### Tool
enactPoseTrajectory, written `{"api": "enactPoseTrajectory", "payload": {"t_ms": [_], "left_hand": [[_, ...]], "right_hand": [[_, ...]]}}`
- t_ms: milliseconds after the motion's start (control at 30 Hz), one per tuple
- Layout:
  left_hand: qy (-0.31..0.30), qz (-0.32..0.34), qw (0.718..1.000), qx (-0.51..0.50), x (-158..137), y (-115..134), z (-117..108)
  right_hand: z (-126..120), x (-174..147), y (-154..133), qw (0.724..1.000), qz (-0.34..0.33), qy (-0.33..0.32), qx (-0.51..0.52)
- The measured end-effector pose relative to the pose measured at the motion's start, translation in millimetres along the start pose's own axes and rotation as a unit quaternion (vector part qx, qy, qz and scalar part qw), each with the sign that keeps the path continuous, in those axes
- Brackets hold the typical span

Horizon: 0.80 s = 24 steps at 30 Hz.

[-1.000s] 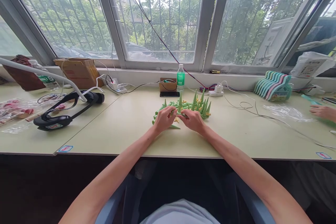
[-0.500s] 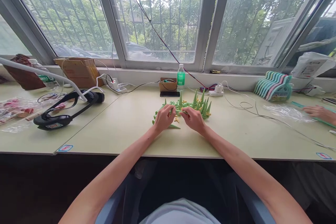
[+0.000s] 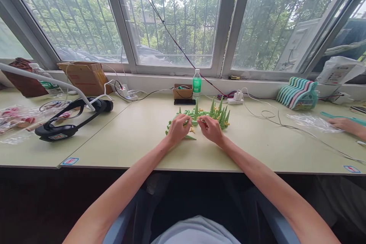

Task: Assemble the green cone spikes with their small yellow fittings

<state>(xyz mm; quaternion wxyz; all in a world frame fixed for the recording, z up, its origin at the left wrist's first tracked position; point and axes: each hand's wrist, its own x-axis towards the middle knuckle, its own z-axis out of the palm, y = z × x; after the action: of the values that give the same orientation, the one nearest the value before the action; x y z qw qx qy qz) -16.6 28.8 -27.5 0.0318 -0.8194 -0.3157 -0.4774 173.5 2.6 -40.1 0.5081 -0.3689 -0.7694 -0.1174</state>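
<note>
My left hand (image 3: 178,127) is closed in a pinch above the desk; what its fingertips hold is too small to make out. Across a narrow gap, my right hand (image 3: 211,129) is also pinched, and its grip is partly hidden behind the fingers. Around and behind both hands lie several green plastic pieces. Some are pointed green cones standing upright, such as one cone (image 3: 196,110) between the hands and a cluster of cones (image 3: 220,115) by my right hand. A yellow piece (image 3: 192,130) and a green cone lying flat (image 3: 190,137) are on the desk near my left hand.
A green-labelled bottle (image 3: 197,84), a phone (image 3: 185,102) and a small cardboard box (image 3: 183,92) stand behind the pieces. A black headset (image 3: 58,133) lies left. Cables (image 3: 281,122), teal hangers (image 3: 297,94) and another person's hand (image 3: 343,124) are at right.
The green piece seen between my fingertips earlier no longer spans the gap, and my hands stay nearly in place. At right, the other person's hand and a teal item have shifted.
</note>
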Motion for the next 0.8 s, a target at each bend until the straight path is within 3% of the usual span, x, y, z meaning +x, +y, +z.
{"api": "enactPoseTrajectory", "payload": {"t_ms": [233,567,800], "left_hand": [[-0.004,0.037,0.999,-0.026,0.5,-1.0,-0.8],[-0.082,0.113,0.990,-0.023,-0.6,2.6,-4.4],[-0.116,0.097,0.988,0.011,-0.7,0.5,-2.0]], "right_hand": [[-1.8,1.6,-3.6,1.000,0.009,0.013,0.005],[-2.5,1.2,-4.4,1.000,0.008,0.000,0.006],[-3.3,1.5,-5.0,1.000,0.011,-0.016,-0.006]]}}
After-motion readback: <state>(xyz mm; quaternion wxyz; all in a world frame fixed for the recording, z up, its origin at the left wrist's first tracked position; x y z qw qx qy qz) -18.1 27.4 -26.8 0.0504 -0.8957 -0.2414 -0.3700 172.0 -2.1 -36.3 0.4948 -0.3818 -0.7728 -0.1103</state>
